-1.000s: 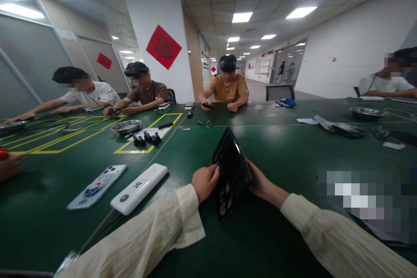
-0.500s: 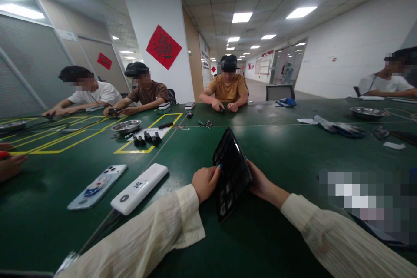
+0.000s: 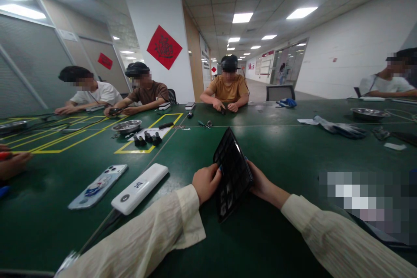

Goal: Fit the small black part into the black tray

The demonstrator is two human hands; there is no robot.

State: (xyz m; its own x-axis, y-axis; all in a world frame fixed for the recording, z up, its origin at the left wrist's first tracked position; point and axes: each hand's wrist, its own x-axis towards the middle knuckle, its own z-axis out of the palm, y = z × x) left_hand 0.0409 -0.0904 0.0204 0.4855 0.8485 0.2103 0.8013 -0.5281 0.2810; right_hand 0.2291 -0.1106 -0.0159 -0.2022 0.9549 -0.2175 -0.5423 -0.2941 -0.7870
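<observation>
A black tray with small compartments point(image 3: 232, 169) stands tilted on its edge on the green table point(image 3: 260, 234) in front of me. My left hand point(image 3: 205, 181) grips its left side, with the thumb laid on the tray's face. My right hand point(image 3: 260, 181) holds the right side from behind, its fingers mostly hidden by the tray. Both arms wear cream sleeves.
A white power bank point(image 3: 140, 187) and a phone in a printed case point(image 3: 97, 186) lie to the left. Farther off are small black parts point(image 3: 146, 139), a metal bowl point(image 3: 126, 126), gloves point(image 3: 339, 128) and several seated people. Another person's hand point(image 3: 13, 164) shows at the left edge.
My hands and the tray have stayed nearly still; my left thumb shifted slightly on the tray. The person in the orange shirt brought both hands together.
</observation>
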